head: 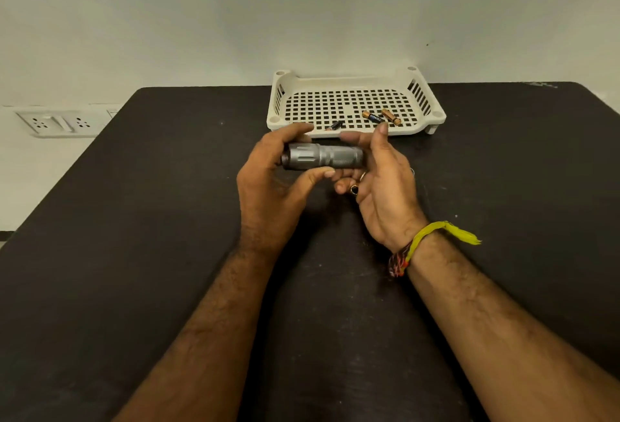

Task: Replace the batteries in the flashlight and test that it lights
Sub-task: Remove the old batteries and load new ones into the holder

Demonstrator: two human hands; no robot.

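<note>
The flashlight [323, 157] lies crosswise between both hands: the left hand [268, 183] grips its head end, the right hand [379, 180] cradles the tail with loosely curled fingers.

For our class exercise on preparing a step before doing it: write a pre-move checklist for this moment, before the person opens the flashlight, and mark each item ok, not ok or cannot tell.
1. Flashlight held off the table, lying sideways between both hands: ok.
2. Left hand grips the wide head end: ok.
3. Right hand cradles the tail end with fingers curled under it: ok.
4. Batteries within reach: three lie in the white perforated tray just behind the hands: ok.
5. Whether those batteries are fresh or used: cannot tell.
6. Flashlight lit or off: lens faces left, away from the camera: cannot tell.
</note>
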